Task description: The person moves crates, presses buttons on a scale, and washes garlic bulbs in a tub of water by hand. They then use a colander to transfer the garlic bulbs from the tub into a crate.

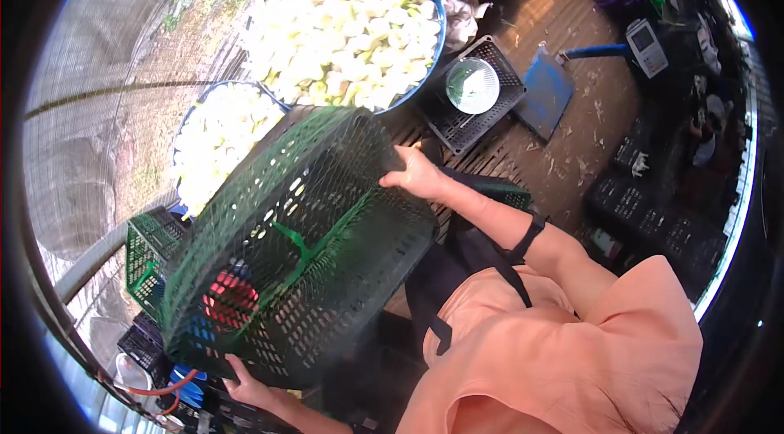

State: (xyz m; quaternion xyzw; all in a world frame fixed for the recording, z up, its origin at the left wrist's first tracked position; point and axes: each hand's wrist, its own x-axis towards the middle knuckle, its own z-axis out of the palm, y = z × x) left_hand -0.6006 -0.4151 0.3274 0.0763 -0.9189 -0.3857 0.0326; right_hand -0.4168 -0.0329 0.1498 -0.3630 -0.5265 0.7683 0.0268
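Observation:
A large dark plastic crate [359,271], with perforated walls and green netting [245,189] along its side, is tilted between my hands. My right hand [415,174] is closed on its upper right rim. At the lower left, my left hand [247,386] grips the opposite edge, thumb showing and other fingers mostly hidden. A bright green tie [298,246] runs inside the crate. Red and blue shapes show through the holes. Just beyond the crate stands a big blue-rimmed tub [442,34] heaped with white and yellowish-green bulb-like pieces [343,34].
A smaller tub of similar pale pieces [224,136] stands left of it. On the floor are a black crate with a round clear bowl [473,86] and a blue platform scale [545,95] with its display [646,48]. Stacked black crates [653,218] line the right. Mesh netting [106,132] hangs left.

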